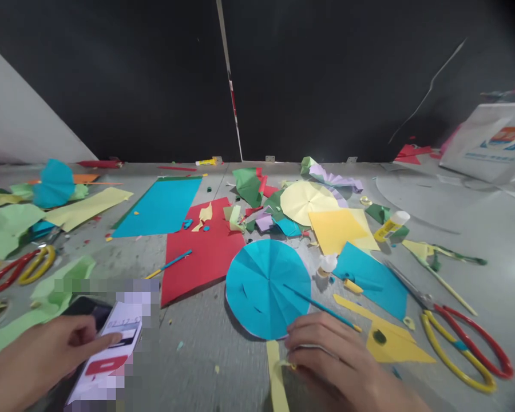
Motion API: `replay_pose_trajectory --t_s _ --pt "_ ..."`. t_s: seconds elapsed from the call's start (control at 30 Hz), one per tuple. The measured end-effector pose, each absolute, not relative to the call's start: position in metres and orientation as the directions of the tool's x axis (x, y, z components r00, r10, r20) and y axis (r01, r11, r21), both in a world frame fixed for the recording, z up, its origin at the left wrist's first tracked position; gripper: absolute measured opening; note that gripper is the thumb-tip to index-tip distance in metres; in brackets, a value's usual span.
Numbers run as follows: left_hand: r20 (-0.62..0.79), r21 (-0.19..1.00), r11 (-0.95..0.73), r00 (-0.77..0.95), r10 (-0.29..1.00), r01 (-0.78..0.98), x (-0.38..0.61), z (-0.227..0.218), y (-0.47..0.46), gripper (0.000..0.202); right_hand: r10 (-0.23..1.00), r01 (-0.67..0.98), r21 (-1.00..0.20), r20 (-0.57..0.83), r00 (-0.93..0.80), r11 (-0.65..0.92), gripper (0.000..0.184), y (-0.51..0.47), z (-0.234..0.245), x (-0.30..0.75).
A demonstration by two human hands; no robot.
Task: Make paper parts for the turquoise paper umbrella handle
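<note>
Low in the head view, at the left, a phone lay tilted with its lit screen up, partly blurred. The left hand was over its near edge, thumb resting on the screen and the other fingers curled; whether they gripped the phone, I cannot tell. To the right, the right hand was bent low over the surface, its fingers close together at the lower right edge of a blue disc; what they held, if anything, was hidden. Just beside them a pale strip ran from the disc's lower edge toward the camera. Across the disc's right half lay a stick, its yellow end past the rim. Scissors lay at the far right, near a yellow scrap. Left of the disc was red paper, with a blue sheet beyond; behind the disc, a cream disc and a yellow sheet overlapped, a glue stick standing tilted to their right
</note>
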State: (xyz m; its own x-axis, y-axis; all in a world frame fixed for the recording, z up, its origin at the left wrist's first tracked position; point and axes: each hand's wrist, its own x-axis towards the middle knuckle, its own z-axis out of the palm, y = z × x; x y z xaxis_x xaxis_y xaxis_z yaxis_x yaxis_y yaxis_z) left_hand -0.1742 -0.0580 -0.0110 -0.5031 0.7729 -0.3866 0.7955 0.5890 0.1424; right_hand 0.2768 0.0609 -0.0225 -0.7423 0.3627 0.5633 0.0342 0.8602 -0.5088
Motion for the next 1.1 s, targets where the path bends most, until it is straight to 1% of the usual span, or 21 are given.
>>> replay_pose_trajectory --t_s 0.1,0.13,0.23,0.33,0.53,0.67,0.87,1.0,1.1 --pt "-0.395 0.036 0.551 -0.495 0.774 0.833 -0.166 -0.009 -0.049 0.044 0.368 0.041 -0.509 0.562 -0.741 0.860 0.014 0.061 -0.023 0.276" --pt "-0.399 0.023 0.555 -0.502 0.768 0.832 -0.162 -0.008 -0.046 0.043 0.367 0.043 -0.508 0.559 -0.743 0.861 0.013 0.062 -0.023 0.276" --pt "-0.447 0.047 0.612 -0.532 0.719 0.789 -0.157 -0.007 -0.042 0.040 0.363 0.047 -0.506 0.548 -0.753 0.861 0.013 0.062 -0.025 0.278" --pt "-0.482 0.066 0.667 -0.561 0.673 0.743 -0.163 -0.010 -0.045 0.041 0.361 0.051 -0.500 0.548 -0.755 0.865 0.014 0.062 -0.025 0.279" --pt "-0.466 0.126 0.706 -0.587 0.662 0.696 -0.180 -0.016 -0.052 0.044 0.378 0.068 -0.495 0.560 -0.737 0.866 0.013 0.061 -0.022 0.278" --pt "-0.462 0.164 0.704 -0.577 0.673 0.690 -0.174 -0.010 -0.048 0.050 0.382 0.069 -0.503 0.553 -0.741 0.862 0.012 0.062 -0.024 0.279" --pt "-0.482 0.111 0.682 -0.561 0.673 0.723 -0.152 0.001 -0.038 0.047 0.381 0.069 -0.502 0.554 -0.740 0.862 0.015 0.063 -0.025 0.280" --pt "-0.482 0.125 0.692 -0.566 0.669 0.711 -0.157 -0.002 -0.041 0.043 0.357 0.049 -0.490 0.559 -0.748 0.870 0.015 0.063 -0.026 0.280" --pt "-0.471 0.131 0.709 -0.586 0.660 0.693 -0.165 -0.005 -0.045 0.043 0.363 0.056 -0.485 0.568 -0.739 0.873 0.016 0.061 -0.027 0.280"
